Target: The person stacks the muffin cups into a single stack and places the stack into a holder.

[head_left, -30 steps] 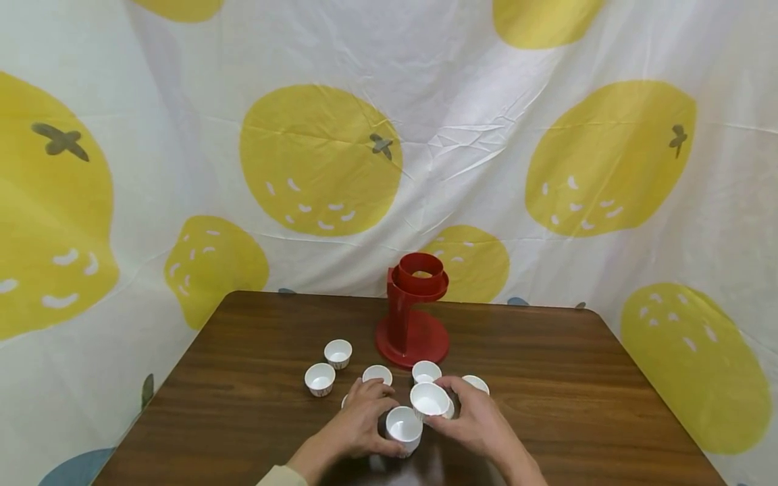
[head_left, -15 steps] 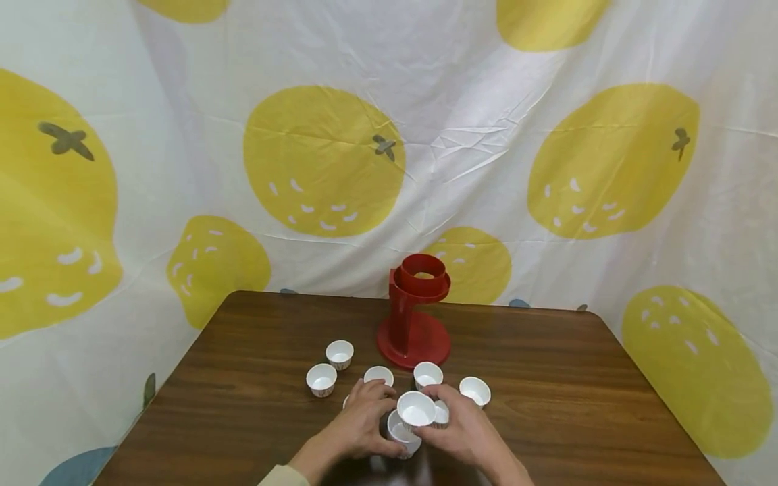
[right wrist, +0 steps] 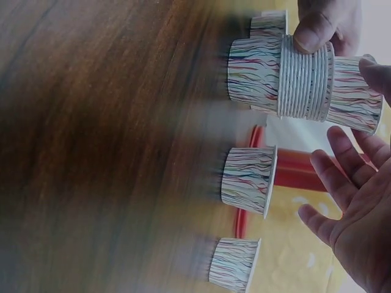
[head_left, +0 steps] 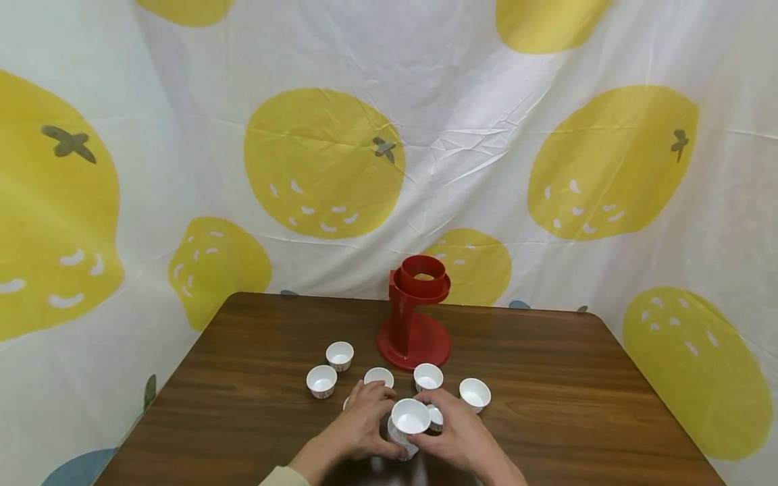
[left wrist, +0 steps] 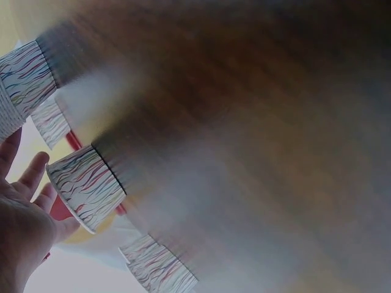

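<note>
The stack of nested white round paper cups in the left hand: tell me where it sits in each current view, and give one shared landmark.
Head: the stack is at bottom centre, partly covered by the left hand.
Left wrist: the stack is at upper left, cut off by the edge.
Right wrist: the stack is at upper right.
Shared landmark: the red, round-based, seemingly plastic stand, only partly visible in both wrist views.

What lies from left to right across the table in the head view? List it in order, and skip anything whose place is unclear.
Leftmost paper cup → second paper cup, slightly farther back → left hand → raised paper cup held by the right hand → rightmost paper cup.
</note>
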`<state>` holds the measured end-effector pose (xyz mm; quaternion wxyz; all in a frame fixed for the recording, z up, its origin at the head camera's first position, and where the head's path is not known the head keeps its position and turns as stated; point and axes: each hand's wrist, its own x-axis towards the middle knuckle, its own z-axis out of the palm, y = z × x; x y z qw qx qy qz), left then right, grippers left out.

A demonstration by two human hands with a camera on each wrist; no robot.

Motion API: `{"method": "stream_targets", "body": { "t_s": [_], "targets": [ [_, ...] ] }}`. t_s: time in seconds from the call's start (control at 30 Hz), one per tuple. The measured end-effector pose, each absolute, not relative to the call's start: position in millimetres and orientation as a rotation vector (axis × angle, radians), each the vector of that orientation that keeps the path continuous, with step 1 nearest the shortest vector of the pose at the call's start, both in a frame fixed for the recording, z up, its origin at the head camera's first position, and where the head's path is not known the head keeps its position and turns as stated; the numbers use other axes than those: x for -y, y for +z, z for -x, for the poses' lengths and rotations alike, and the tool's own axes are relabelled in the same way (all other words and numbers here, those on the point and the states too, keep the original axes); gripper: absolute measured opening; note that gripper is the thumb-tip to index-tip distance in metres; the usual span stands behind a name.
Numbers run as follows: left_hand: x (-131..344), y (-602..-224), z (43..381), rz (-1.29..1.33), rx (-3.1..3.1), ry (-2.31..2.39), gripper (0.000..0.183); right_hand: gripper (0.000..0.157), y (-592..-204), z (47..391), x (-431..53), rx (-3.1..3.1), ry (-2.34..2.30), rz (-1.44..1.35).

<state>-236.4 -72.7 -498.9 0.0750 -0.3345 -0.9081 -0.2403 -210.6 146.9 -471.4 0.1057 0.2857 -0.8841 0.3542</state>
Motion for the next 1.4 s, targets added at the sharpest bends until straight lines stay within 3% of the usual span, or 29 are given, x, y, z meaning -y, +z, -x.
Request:
{"method": "stream_targets", "body": {
  "t_s": [0.9, 1.4],
  "targets": [
    [74, -500, 236, 1.016, 2.72, -0.705, 0.053, 0.061, -484, 210, -150, 2.693, 0.866, -0.894],
    [73, -501, 235, 1.003, 2.727, -0.632, 0.055, 0.065, -480, 211, -160, 2.695, 0.943, -0.766]
  ]
}}
